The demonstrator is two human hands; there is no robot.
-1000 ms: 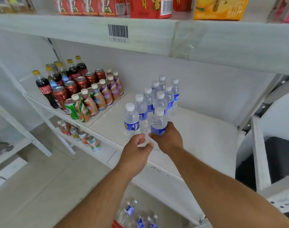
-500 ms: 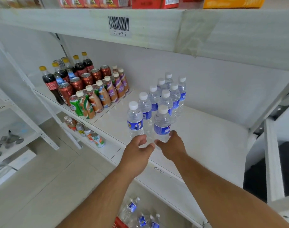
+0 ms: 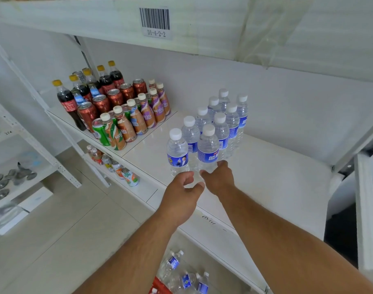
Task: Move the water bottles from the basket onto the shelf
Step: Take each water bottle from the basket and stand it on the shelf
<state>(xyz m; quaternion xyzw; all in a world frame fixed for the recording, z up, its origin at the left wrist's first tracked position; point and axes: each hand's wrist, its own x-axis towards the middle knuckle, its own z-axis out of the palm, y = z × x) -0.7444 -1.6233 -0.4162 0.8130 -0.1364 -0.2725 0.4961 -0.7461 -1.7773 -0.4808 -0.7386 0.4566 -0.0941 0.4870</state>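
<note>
left hand (image 3: 182, 193): fingers loosely curled, empty, just before front-left bottle (image 3: 177, 152) | right hand (image 3: 219, 179): fingers touch base of front-right bottle (image 3: 208, 149), grip unclear | both upright on shelf (image 3: 276, 187) | more bottles (image 3: 182, 276) in red basket (image 3: 159, 287) below

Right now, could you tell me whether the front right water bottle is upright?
Upright: the front right water bottle stands on the shelf, cap on top.

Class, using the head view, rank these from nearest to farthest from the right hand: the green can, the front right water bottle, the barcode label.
1. Front right water bottle, just above the right hand.
2. Green can, to the left on the shelf.
3. Barcode label, on the upper shelf edge.
</note>
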